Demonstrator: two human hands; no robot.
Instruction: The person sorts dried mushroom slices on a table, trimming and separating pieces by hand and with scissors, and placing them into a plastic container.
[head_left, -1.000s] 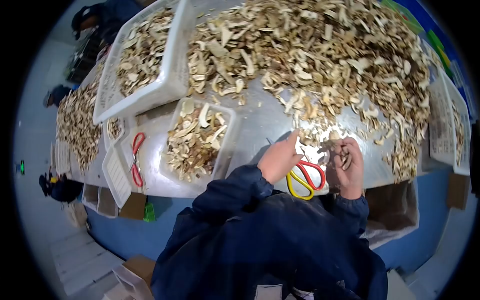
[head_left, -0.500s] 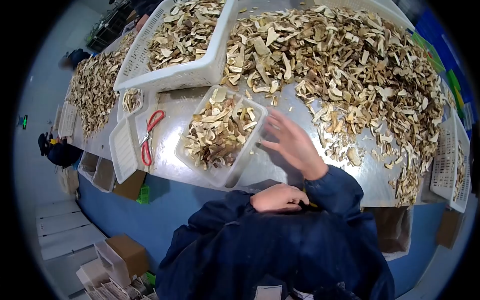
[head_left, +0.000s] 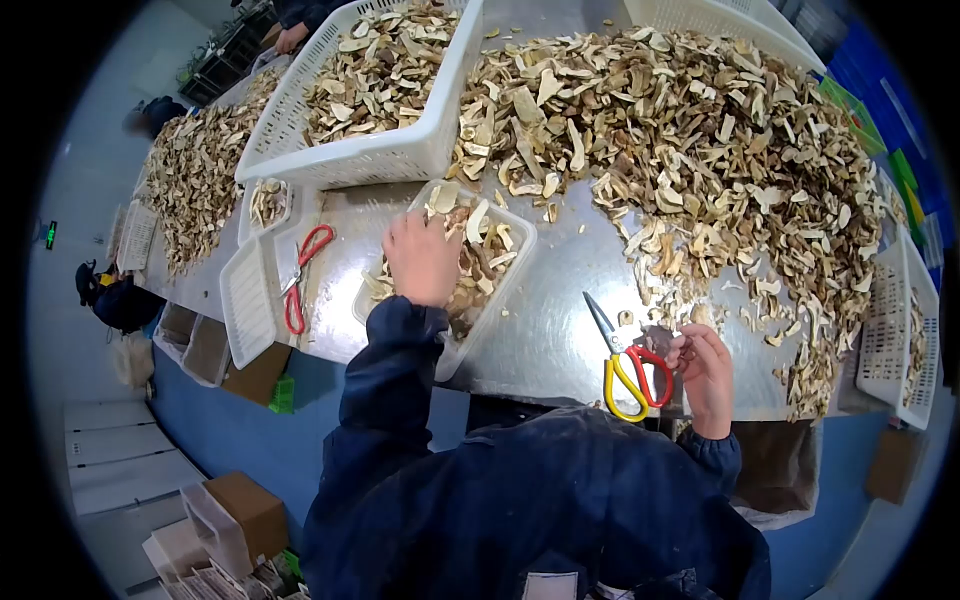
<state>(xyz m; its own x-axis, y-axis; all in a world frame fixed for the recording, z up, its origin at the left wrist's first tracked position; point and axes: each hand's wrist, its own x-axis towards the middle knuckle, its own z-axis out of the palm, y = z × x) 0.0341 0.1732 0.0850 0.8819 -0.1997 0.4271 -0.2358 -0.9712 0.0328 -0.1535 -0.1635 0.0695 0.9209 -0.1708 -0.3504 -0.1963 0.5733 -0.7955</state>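
Observation:
My left hand [head_left: 424,262] lies back-up over the clear plastic tub [head_left: 515,275], its fingers spread over the sliced dried mushrooms [head_left: 487,262] inside. Its fingertips are partly hidden among the slices. My right hand [head_left: 707,376] is near the table's front edge, thumb and fingers pinched together by some small mushroom bits. What is between those fingertips is too small to make out. Just left of it lie scissors [head_left: 618,348] with one yellow and one red handle, blades pointing away from me. Their handles reach over the table edge.
A large mushroom heap [head_left: 690,130] covers the back and right. A white crate [head_left: 385,155] of slices stands behind the tub. Red-handled scissors [head_left: 300,275], a white lid [head_left: 248,305] and a small tub [head_left: 268,205] lie left. Another crate [head_left: 890,340] stands right. A person's hand [head_left: 291,39] shows at top.
My left hand has moved from in front of my body up onto the tub. My right hand has left the tub's side and moved right, its fingers closing. The yellow-and-red scissors now show fully.

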